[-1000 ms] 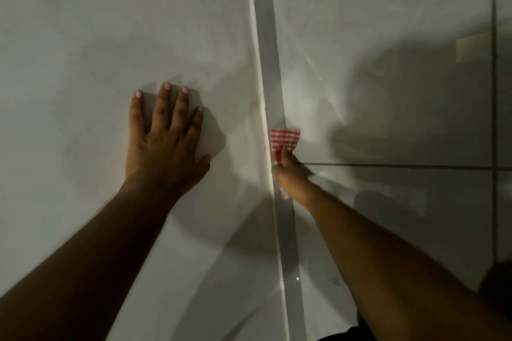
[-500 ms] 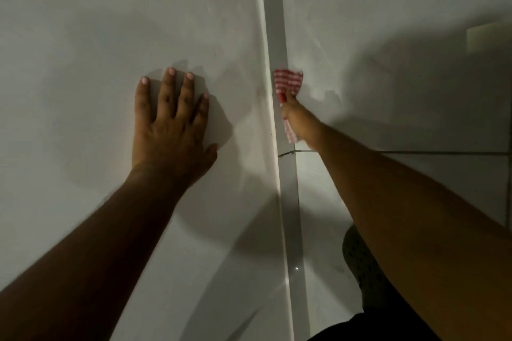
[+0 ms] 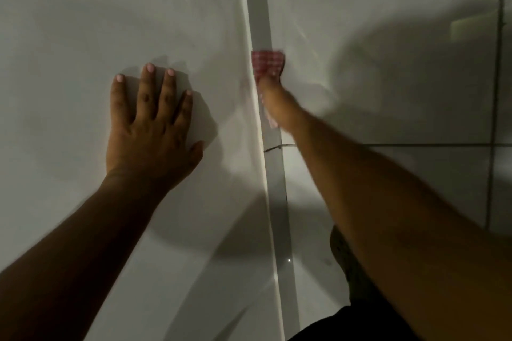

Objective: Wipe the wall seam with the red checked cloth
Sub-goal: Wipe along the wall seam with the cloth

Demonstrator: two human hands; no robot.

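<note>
A dim room corner fills the view: a smooth, matte pale wall (image 3: 83,22) on the left meets glossy tiled wall (image 3: 388,8) on the right, with soft shadows of the arms cast across both. On the left surface the left hand (image 3: 151,130) lies flat, palm pressed to the plaster, fingers spread and extended, thumb angled out to the right, nails pale pink; it has hold of nothing. Its bare forearm runs down to the lower left edge. To the right of it, the wall seam (image 3: 259,8) runs as a narrow grey vertical strip from the top edge down to the bottom, with a bright raised edge along its left side and a faint sheen low down. On that strip, above a thin dark horizontal grout line (image 3: 415,144), sits the red checked cloth (image 3: 268,62), a small woven square with fine red and white checks, its upper part spread flat over the seam and just overlapping the tile beside it, a strip of it trailing down beneath the fingers. The right hand (image 3: 277,102) is closed on the cloth and pushes it against the seam; motion blur softens the fingers. Farther right, large rectangular tiles show dark vertical grout lines and a pale rectangular reflection (image 3: 471,26).
</note>
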